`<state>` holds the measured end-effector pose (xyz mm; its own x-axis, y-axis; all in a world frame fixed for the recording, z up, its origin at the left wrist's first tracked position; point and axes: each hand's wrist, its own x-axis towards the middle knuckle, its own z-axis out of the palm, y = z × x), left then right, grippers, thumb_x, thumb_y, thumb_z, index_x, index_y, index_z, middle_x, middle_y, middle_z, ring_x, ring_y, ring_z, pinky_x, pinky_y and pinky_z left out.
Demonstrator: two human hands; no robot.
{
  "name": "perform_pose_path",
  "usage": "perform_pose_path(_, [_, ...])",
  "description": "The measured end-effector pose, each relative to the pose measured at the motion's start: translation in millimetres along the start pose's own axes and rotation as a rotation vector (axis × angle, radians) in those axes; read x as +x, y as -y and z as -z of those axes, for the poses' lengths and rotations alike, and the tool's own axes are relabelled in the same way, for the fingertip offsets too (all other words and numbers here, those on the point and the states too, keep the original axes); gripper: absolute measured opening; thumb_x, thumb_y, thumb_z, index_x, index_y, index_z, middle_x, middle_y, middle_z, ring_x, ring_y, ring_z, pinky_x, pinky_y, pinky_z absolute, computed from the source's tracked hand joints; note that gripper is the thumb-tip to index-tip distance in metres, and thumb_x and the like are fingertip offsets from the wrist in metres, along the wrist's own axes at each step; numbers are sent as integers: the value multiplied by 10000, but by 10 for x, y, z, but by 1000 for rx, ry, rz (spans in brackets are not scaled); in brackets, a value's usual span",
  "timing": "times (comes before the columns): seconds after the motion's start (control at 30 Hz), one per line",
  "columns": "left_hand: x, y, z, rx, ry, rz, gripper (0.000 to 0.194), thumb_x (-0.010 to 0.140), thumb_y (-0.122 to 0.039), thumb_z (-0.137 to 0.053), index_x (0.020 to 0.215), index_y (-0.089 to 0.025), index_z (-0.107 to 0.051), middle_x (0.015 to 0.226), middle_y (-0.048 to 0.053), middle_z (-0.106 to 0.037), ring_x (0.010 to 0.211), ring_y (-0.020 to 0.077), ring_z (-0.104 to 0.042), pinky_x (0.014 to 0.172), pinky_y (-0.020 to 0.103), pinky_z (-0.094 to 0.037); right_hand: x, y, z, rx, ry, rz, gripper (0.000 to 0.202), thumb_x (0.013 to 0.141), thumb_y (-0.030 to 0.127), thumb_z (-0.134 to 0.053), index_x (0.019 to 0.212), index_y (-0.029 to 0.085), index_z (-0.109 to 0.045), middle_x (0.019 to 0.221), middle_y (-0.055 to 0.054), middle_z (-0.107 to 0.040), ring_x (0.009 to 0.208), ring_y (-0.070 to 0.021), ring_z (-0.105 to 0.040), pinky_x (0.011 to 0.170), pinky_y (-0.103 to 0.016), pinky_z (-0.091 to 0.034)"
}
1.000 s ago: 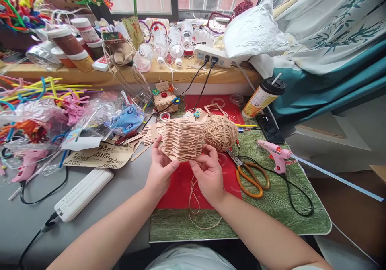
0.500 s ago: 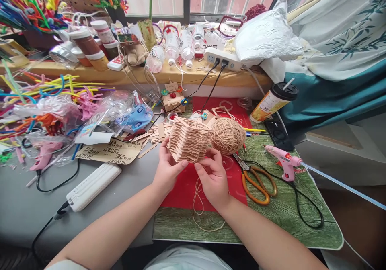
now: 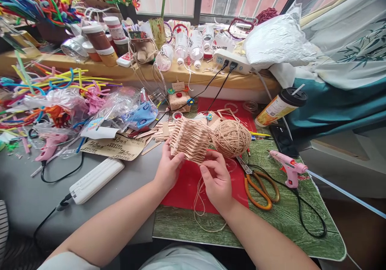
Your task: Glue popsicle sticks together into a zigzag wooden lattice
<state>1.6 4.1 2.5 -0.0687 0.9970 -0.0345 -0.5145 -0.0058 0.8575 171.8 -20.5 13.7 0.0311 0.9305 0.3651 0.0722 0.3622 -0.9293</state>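
Observation:
Between my hands is a box-like stack of wooden craft sticks (image 3: pixel 190 139), raised above the red sheet (image 3: pixel 193 189) and slightly tilted. My left hand (image 3: pixel 169 166) grips its left side, thumb on the near face. My right hand (image 3: pixel 217 177) holds the lower right corner with bent fingers and thumb. Just behind my right hand rests a ball of jute twine (image 3: pixel 231 138); a loose strand of twine (image 3: pixel 196 211) curls down over the red sheet and the green mat. Scissors with orange handles (image 3: pixel 261 187) lie to the right, their blades toward the ball.
A pink glue gun (image 3: pixel 289 167) with a long glue stick is at the right, below a drink cup (image 3: pixel 280 106). Leftward lie sandpaper (image 3: pixel 113 147), a white power strip (image 3: pixel 97 180) and another pink glue gun (image 3: pixel 51 145). Loose craft sticks (image 3: pixel 161 131) lie behind my left hand.
The stick stack has turned and tilted a little in my hands. My left thumb has shifted up onto its near face. The whole view has moved slightly.

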Motion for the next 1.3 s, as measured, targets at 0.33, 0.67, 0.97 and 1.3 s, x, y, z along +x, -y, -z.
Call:
perform_pose_path(0.33, [30,-119,-114,-159,-28,51,648,892,-378,-893,1443,-318,-557,1507,71,-671,1332,234,-687,1117,372,-592,52,-55,47,86,-69,-65,133,1067,318,-687,980,252,-762,1181,-86,-680,1133,-242,-679,964,-411,-554])
perform_pose_path(0.67, [52,-157,-125,-212,29,105,666,912,-375,-871,1495,-341,-551,1537,58,-656,1372,262,-672,1109,393,-588,77,-111,0,315,-42,-245,220,1025,427,-739,924,232,-743,1145,-66,-647,798,-176,-708,803,-406,-674])
perform_pose_path(0.97, [51,-127,-96,-219,37,106,645,936,-359,-842,1506,-337,-541,1530,63,-665,1389,270,-667,1146,428,-580,86,-81,7,300,-67,-199,189,1038,385,-731,928,233,-750,1106,-51,-657,804,-167,-717,759,-354,-658])
perform_pose_path(1.3, [53,-149,-101,-217,57,123,561,944,-400,-831,1445,-303,-599,1524,66,-675,1377,267,-678,1138,415,-592,71,-130,7,311,-30,-250,208,1024,408,-749,905,238,-730,954,-18,-658,716,-155,-673,698,-332,-611])
